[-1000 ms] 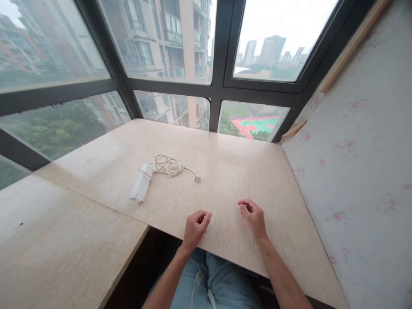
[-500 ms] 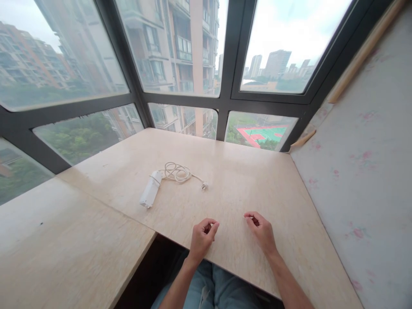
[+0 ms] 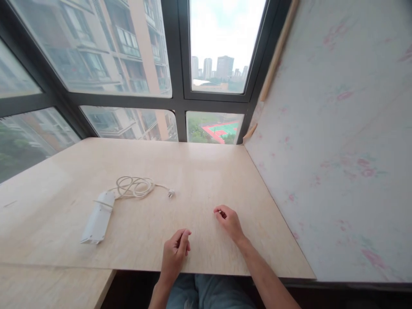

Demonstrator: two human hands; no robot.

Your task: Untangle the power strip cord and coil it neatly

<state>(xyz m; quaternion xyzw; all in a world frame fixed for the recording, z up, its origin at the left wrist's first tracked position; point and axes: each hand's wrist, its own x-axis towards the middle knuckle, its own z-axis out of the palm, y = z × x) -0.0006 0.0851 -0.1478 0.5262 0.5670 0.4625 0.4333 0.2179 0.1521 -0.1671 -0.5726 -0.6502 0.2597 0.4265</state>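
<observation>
My left hand (image 3: pixel 175 253) rests near the table's front edge, thumb against its curled fingers, and nothing shows in it. A little farther forward and to the right, my right hand (image 3: pixel 229 221) is over the tabletop with thumb and fingertips brought together, holding nothing I can see. Left of both hands lies a white power strip (image 3: pixel 99 219), its cord looped across its body near the far end. From there the coiled cord (image 3: pixel 135 187) stretches right to a plug (image 3: pixel 171 194). Neither hand touches the strip, cord or plug.
The pale marbled table (image 3: pixel 193 171) runs up to dark-framed windows (image 3: pixel 125 101). A flower-patterned wall (image 3: pixel 337 150) borders it on the right. At the lower left there is a second tabletop section (image 3: pixel 48 285), with a dark gap beside it.
The head view has turned to the right, so the power strip and cord appear farther left and nearer. My left hand's thumb has closed in against its fingers. The right hand stays curled.
</observation>
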